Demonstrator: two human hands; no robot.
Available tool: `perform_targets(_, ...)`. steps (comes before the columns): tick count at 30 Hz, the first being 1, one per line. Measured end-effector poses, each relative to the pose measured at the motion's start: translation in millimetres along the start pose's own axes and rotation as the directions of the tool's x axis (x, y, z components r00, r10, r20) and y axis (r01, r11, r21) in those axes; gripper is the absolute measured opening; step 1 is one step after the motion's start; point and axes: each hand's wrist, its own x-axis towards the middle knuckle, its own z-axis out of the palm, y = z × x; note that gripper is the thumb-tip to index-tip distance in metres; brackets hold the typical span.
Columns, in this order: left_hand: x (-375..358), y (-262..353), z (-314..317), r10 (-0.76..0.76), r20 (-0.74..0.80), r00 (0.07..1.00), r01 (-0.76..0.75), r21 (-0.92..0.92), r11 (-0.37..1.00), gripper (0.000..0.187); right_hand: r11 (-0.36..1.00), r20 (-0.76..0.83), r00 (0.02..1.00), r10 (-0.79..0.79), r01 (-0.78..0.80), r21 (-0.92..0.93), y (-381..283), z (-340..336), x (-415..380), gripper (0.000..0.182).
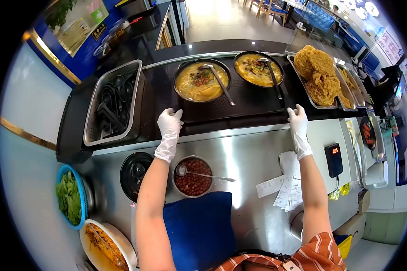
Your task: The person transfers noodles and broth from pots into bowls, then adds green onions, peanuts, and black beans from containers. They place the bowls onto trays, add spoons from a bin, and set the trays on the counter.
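A black tray (253, 108) lies on the dark counter, bearing two black-rimmed bowls of yellow soup, the left bowl (199, 92) with a metal spoon (221, 86) and the right bowl (253, 80) with a black spoon (274, 77). My left hand (169, 126), in a white glove, holds the tray's left front corner, its fingers closed. At the right front corner my right hand (298, 128), gloved too, has its fingers bent against the tray edge. The fingertips of both hands are partly hidden.
A metal bin of black spoons (117, 101) stands left; fried chicken (319, 74) fills a tray at right. Nearer are a pot of red beans (194, 183), a black bowl (133, 180), receipts (288, 183), a blue cloth (199, 230), greens (68, 196) and a timer (333, 159).
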Motion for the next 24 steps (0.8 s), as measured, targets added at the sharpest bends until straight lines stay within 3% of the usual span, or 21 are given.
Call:
perform_targets(1,3,2,2,-0.023,-0.012,1.0,0.023,0.025,0.999,0.033,0.998,0.089,0.995,0.051,-0.055,0.043,-5,0,4,0.05)
perform_targets(2,5,3,4,-0.045,-0.025,0.999,0.046,0.051,0.998,0.026,1.0,0.096,0.995,-0.018,0.017,0.013,-8,5,10,0.051)
perform_targets(3,8,4,5,-0.041,-0.02,0.999,0.042,0.053,0.998,0.026,0.983,0.171,0.981,0.086,-0.112,0.148,-11,9,13,0.048)
perform_targets(6,12,1,7,-0.003,-0.071,0.997,0.012,0.123,0.992,0.023,0.989,0.178,0.98,0.092,-0.111,0.099,-5,32,22,0.046)
perform_targets(7,13,3,7,0.031,-0.089,0.996,-0.015,0.176,0.984,0.022,0.954,0.172,0.97,0.17,-0.206,0.218,-22,29,15,0.046)
perform_targets(9,27,-11,9,0.146,-0.127,0.981,-0.117,0.215,0.97,0.023,0.994,0.118,0.992,0.041,-0.053,0.097,9,48,26,0.046)
perform_targets(11,26,0,8,0.07,-0.107,0.992,-0.055,0.135,0.989,0.024,0.978,0.14,0.981,0.134,-0.153,0.139,-30,35,13,0.043)
perform_targets(13,31,6,5,0.044,-0.108,0.993,-0.024,0.184,0.983,0.025,0.977,0.142,0.981,0.134,-0.154,0.145,-33,42,15,0.043)
perform_targets(24,52,3,-1,-0.005,-0.136,0.991,0.025,0.152,0.988,0.021,0.995,0.079,0.997,0.02,-0.028,0.099,-29,74,24,0.043)
